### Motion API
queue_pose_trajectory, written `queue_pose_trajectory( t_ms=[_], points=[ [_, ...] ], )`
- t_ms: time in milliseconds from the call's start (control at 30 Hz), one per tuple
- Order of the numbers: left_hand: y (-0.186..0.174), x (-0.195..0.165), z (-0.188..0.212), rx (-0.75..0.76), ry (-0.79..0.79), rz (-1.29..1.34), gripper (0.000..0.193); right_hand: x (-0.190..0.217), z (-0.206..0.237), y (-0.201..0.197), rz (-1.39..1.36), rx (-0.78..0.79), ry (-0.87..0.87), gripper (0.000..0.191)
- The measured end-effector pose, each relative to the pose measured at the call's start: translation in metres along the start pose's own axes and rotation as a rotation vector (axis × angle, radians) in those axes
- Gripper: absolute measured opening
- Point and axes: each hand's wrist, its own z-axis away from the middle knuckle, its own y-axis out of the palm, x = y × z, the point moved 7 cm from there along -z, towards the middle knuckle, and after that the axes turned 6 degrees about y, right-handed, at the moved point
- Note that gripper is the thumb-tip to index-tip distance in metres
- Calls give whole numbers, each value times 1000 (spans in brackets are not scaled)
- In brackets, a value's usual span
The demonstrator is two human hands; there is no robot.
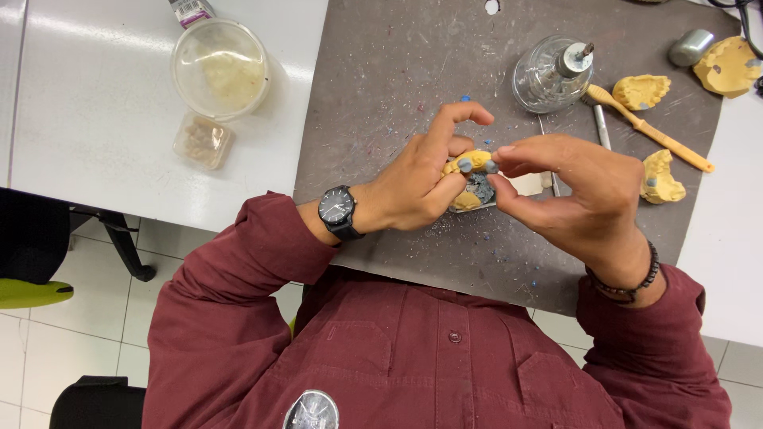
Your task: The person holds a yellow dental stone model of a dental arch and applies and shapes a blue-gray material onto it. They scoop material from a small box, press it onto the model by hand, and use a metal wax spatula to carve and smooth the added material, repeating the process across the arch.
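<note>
Over the grey work mat [381,95], our left hand [417,179] grips the yellow dental cast [470,163], fingers clamped round it. Our right hand [576,199] pinches the cast's edge, thumb and forefinger closed. A glass burner [548,75] stands nearby.

We wear a dark red buttoned shirt [445,357], a black wristwatch [338,210] at centre-left, a dark beaded bracelet [636,284] at right.
</note>
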Motion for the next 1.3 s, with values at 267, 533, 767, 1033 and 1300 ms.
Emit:
queue_pose_trajectory(
  t_ms=[267,533,767,1033,1300],
  points=[
    [3,3,1,36,-20,-3,57,-15,10,11,53,56,-13,42],
    [4,1,2,50,4,29,59,-12,9,11,73,55,-61,45],
    [5,2,2,48,4,-32,59,-17,8,11,20,94,6,33],
    [9,2,7,66,101,-127,62,-19,10,15,50,111,-16,24],
    [8,4,11,28,186,-322,72,-19,9,15,-10,133,-3,26]
  ],
)
